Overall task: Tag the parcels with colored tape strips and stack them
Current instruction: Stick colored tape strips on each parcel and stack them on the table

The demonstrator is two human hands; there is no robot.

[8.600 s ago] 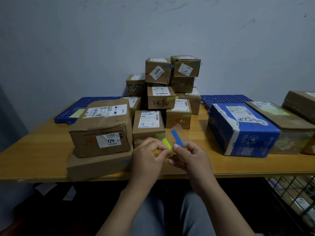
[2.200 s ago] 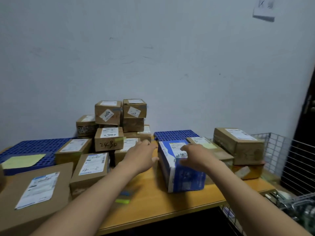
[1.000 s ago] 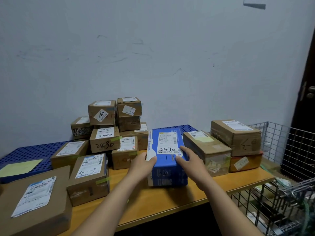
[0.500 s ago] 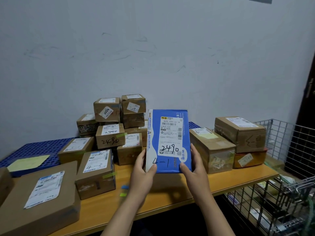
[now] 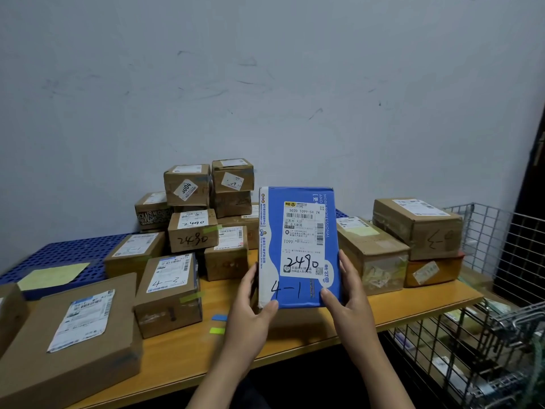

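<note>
I hold a blue parcel upright above the wooden table, its white label facing me with "2490" and "4-1" written on it. My left hand grips its lower left edge, thumb on the front. My right hand grips the lower right edge. A blue tape strip and a yellow-green tape strip lie on the table left of my left hand. A stack of brown parcels stands behind, some with green tape tags.
A large flat brown box lies at front left, the "4-3" box beside it. Brown boxes sit on the right. Blue pallets line the back wall. A wire cart stands right of the table.
Both hands put down the tape strips, took the blue parcel from the table and tipped it upright. In the last half second it stayed nearly still.
</note>
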